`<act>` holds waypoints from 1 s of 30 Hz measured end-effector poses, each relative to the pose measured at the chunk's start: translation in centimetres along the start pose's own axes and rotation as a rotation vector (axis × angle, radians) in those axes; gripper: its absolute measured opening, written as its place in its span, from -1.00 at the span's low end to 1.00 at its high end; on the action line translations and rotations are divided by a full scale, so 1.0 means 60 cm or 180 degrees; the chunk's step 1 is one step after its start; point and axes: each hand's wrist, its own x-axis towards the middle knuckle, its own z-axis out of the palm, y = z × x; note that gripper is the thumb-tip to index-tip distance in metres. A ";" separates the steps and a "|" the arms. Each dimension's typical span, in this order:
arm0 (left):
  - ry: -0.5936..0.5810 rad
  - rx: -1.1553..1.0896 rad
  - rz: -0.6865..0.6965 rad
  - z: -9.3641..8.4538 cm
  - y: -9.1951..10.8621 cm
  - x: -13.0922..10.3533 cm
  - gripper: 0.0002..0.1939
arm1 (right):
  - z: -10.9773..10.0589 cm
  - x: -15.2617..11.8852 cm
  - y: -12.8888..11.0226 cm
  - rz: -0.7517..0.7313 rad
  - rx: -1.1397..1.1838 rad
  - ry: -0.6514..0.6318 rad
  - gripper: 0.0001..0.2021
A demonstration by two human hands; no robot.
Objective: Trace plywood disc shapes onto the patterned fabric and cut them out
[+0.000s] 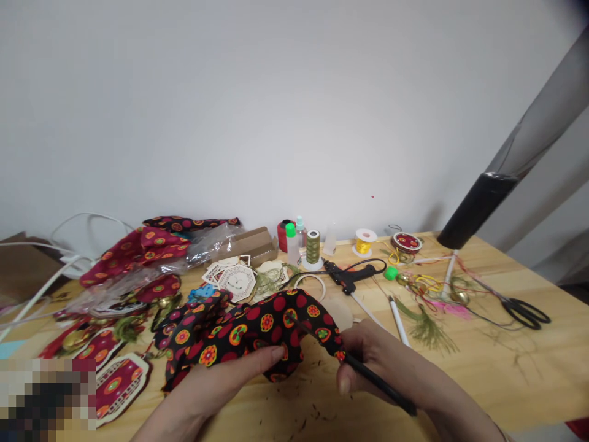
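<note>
My left hand (221, 380) is closed on a crumpled black cloth (239, 334) printed with red, orange and green flowers. Its thumb lies on top, with the other fingers hidden beneath. My right hand (375, 356) is closed at the cloth's right end, around a slim stick-like tool with a black handle (380, 383). The tool's thin dark shaft lies across the cloth, pointing up and left; its exact kind cannot be made out. Some right fingers are hidden behind the cloth. Small dark scraps (294, 402) are scattered on the table below.
A black glue gun (350, 276), green thread spool (313, 247) and yellow thread spool (365, 242) stand behind the cloth. Black-handled scissors (524, 312), a white pen (399, 320) and a green tassel (427, 328) lie right. Decorated octagonal plaques (122, 387) lie left.
</note>
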 end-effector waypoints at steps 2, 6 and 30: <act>0.0018 -0.0103 -0.0025 0.001 0.002 -0.002 -0.38 | -0.002 -0.001 -0.002 0.0063 -0.0065 0.0001 -0.48; -0.0172 -0.0381 -0.0423 0.001 0.014 -0.008 -0.52 | -0.003 0.000 0.001 0.0099 -0.0099 0.0124 -0.50; -0.0669 -0.0808 0.0598 0.038 0.140 0.028 -0.60 | 0.020 0.019 -0.019 -0.0438 0.0932 0.0609 -0.47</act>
